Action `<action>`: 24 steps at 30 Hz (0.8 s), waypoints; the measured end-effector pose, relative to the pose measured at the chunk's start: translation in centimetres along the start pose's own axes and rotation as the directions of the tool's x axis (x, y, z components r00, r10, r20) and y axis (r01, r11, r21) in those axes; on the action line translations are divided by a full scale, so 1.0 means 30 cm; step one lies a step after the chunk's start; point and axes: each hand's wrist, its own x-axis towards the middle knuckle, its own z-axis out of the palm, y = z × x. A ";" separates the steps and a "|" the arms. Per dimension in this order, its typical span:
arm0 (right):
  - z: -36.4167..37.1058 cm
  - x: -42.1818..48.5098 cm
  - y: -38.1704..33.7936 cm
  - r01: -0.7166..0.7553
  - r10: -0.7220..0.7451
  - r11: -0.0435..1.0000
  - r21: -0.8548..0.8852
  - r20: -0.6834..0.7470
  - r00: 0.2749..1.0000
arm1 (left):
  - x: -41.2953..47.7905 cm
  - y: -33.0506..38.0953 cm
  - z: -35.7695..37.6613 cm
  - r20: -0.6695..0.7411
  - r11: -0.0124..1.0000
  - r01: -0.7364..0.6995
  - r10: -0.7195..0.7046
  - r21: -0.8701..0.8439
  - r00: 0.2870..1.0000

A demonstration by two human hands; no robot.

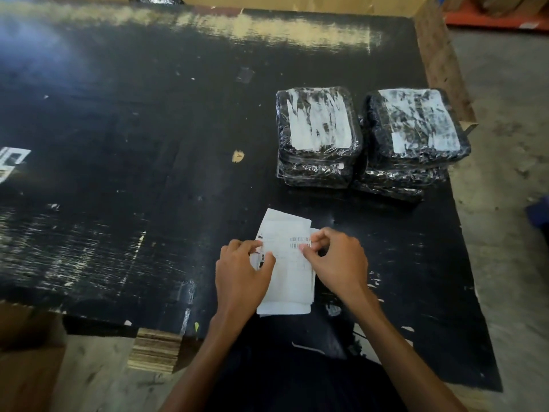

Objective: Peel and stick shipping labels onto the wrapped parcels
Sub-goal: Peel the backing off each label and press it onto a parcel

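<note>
Hands, left hand (242,270) and right hand (337,257), pinch label sheets (289,281).

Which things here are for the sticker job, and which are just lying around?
For the job: labels, left hand, right hand, left parcel stack, right parcel stack.

Lying about: cardboard box, wood block, tape scrap.

A scuffed black tabletop (124,150) with glare along its far edge sits over a grey concrete floor (511,162); brown cardboard (26,361) stands lower left.
</note>
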 end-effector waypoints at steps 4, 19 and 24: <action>-0.011 0.031 0.016 -0.079 0.047 0.946 0.315 0.108 0.993 | 0.021 0.015 -0.020 0.097 0.920 0.183 -0.159 -0.347 0.982; -0.221 0.064 -0.119 -0.066 -0.026 0.578 0.813 0.099 0.995 | 0.105 0.235 -0.192 0.342 0.610 0.227 0.078 -0.759 0.937; -0.335 0.055 -0.175 0.010 -0.095 0.530 0.848 0.047 0.994 | 0.207 0.388 -0.255 0.200 0.555 0.102 0.119 -0.826 0.972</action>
